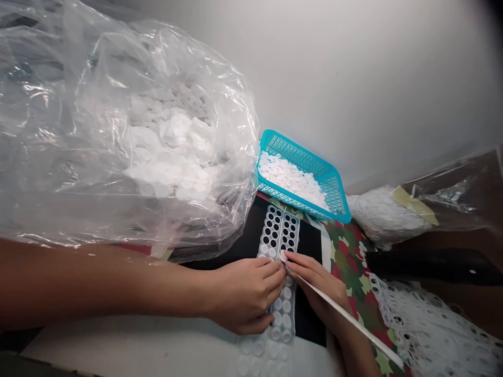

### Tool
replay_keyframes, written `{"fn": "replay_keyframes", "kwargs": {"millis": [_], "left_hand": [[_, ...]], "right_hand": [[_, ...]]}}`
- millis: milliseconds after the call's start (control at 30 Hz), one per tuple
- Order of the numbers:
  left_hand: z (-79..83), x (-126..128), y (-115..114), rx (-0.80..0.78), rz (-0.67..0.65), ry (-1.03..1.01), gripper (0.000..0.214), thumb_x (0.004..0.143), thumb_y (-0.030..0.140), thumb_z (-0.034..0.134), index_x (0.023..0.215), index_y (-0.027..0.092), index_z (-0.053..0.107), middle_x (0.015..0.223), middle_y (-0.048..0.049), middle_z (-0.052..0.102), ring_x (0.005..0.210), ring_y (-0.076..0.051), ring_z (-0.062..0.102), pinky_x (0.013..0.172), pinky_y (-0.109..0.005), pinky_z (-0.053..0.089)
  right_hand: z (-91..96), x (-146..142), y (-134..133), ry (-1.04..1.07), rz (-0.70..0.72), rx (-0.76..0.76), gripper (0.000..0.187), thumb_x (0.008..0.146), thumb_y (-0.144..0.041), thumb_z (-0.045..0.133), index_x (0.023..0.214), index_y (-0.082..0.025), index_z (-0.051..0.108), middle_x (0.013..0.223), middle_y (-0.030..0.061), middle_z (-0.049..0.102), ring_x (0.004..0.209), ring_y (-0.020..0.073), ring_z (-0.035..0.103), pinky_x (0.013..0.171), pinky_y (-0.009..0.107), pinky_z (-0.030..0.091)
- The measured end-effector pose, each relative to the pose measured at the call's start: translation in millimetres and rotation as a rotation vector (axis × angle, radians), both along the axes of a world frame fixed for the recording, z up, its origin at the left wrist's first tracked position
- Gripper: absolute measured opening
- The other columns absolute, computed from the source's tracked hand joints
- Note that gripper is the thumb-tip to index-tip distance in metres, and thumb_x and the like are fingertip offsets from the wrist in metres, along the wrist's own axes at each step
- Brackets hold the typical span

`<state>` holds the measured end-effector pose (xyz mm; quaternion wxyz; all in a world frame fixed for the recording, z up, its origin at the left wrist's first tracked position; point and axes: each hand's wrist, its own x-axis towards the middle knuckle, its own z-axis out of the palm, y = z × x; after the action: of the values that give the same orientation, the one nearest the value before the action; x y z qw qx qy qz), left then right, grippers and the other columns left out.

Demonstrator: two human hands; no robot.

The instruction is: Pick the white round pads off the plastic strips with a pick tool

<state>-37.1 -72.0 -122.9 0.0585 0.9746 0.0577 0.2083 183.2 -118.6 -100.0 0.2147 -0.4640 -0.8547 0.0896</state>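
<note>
A clear plastic strip (291, 230) with rows of round holes lies over a black mat (310, 246). Its far holes show black, while white round discs (286, 306) sit in the nearer ones. My left hand (249, 293) reaches across from the left, fingers bunched at the strip's middle; what they hold is hidden. Meeting it there, my right hand (320, 277) has its fingertips at a white disc (283, 255). A long thin white stick (353, 322) runs from between the right hand's fingers toward the lower right.
A large clear bag (173, 152) of white pieces bulges at left, above my forearm. Behind the strip stands a turquoise basket (338, 196) of small white discs. At right are another filled bag (389, 214), a black handle-like object (436, 266) and heaped white perforated strips (428, 319).
</note>
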Motion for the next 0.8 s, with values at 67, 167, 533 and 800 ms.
{"fn": "replay_keyframes", "kwargs": {"millis": [67, 167, 533, 800], "left_hand": [[-0.2, 0, -1, 0.004, 0.002, -0.002, 0.052, 0.086, 0.034, 0.039, 0.119, -0.002, 0.054, 0.121, -0.0202, 0.057, 0.115, -0.029, 0.050, 0.099, -0.035, 0.038], [-0.7, 0, -1, 0.001, 0.000, -0.010, 0.053, 0.085, 0.035, 0.040, 0.119, -0.003, 0.055, 0.120, -0.0206, 0.058, 0.113, -0.029, 0.052, 0.098, -0.035, 0.040], [0.0, 0, -1, 0.020, -0.007, -0.027, 0.052, 0.084, 0.034, 0.041, 0.116, -0.003, 0.057, 0.116, -0.0207, 0.060, 0.110, -0.030, 0.054, 0.097, -0.037, 0.041], [-0.5, 0, -2, 0.043, -0.006, 0.001, 0.057, 0.082, 0.036, 0.044, 0.119, -0.005, 0.055, 0.126, -0.0240, 0.053, 0.115, -0.031, 0.052, 0.100, -0.037, 0.039]], "right_hand": [[2.3, -1, 0, 0.013, 0.001, -0.015, 0.027, 0.091, -0.014, 0.046, 0.109, -0.020, 0.065, 0.117, 0.0082, 0.065, 0.107, 0.0176, 0.062, 0.091, 0.030, 0.055], [4.8, -2, 0, 0.029, 0.005, -0.027, 0.026, 0.090, -0.013, 0.046, 0.107, -0.020, 0.065, 0.117, 0.0089, 0.065, 0.109, 0.0185, 0.061, 0.091, 0.031, 0.055], [-7.9, 5, -5, -0.032, -0.001, -0.013, 0.034, 0.092, -0.015, 0.044, 0.121, -0.024, 0.059, 0.123, 0.0081, 0.061, 0.112, 0.0189, 0.059, 0.094, 0.031, 0.053], [-11.9, -11, 0, -0.034, -0.181, 0.245, 0.037, 0.090, -0.011, 0.045, 0.124, -0.022, 0.056, 0.119, 0.0080, 0.063, 0.107, 0.0192, 0.062, 0.093, 0.032, 0.052]]}}
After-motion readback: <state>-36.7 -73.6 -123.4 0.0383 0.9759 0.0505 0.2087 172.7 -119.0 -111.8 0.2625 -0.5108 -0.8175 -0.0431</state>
